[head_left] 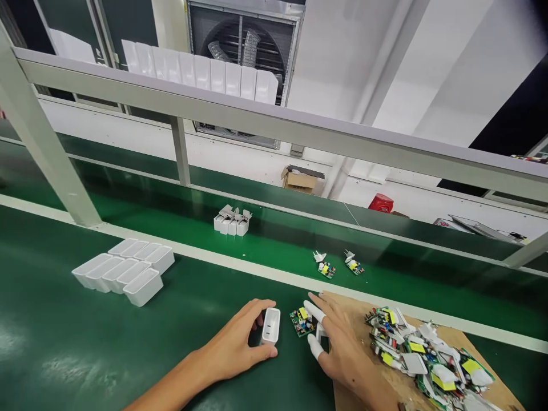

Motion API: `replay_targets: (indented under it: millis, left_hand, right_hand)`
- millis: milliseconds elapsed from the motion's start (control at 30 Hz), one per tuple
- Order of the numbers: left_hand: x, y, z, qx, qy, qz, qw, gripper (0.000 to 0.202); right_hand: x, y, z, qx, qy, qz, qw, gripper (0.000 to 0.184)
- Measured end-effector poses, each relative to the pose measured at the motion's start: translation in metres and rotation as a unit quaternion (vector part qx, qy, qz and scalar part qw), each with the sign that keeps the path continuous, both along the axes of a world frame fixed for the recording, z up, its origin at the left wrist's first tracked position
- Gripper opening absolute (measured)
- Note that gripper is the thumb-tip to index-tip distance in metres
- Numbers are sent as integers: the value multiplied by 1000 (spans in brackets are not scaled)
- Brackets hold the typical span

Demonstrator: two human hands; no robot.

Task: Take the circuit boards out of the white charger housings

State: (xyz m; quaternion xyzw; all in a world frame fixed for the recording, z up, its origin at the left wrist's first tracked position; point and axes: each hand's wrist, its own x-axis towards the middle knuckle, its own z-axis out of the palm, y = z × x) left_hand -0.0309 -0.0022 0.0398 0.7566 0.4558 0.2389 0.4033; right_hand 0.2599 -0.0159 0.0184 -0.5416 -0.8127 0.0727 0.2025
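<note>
My left hand point(246, 337) grips a small white plastic charger housing point(271, 326) between thumb and fingers, its open side up and two slots showing inside. Just right of it, my right hand point(338, 342), with white finger cots on thumb and forefinger, closes around a green circuit board point(302, 322) with a yellow-wrapped part. A white piece shows between those fingers, partly hidden by the hand. Beside my right hand, a pile of circuit boards point(432, 365) with white plug covers lies on a brown board point(363, 394).
On the green bench point(85, 348), several white housings point(120, 268) stand in rows at left. The lower green belt point(278, 251) behind carries filled housings point(232, 221) and two circuit boards with plug covers point(327, 269). A metal rail point(274, 120) crosses above, with white housings lined along it.
</note>
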Motion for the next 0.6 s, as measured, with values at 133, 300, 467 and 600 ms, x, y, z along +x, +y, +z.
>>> replay_targets:
  millis: [133,300,467,600]
  left_hand:
    - [-1,12,-5,4,-30,-4,1000,71]
    - [16,63,30,99,10,-1,995,42]
    - [85,128,47,170,104,-119,973,52]
    - [153,168,33,196,160,-146,957,50]
  right_hand:
    - [-8,0,-6,-22,24,-6,999,63]
    - [-21,-7,5,0,52,0,999,57]
    - [-22,-10,-11,79,40,13,996,53]
    - [-19,8,-50,137,21,15,990,60]
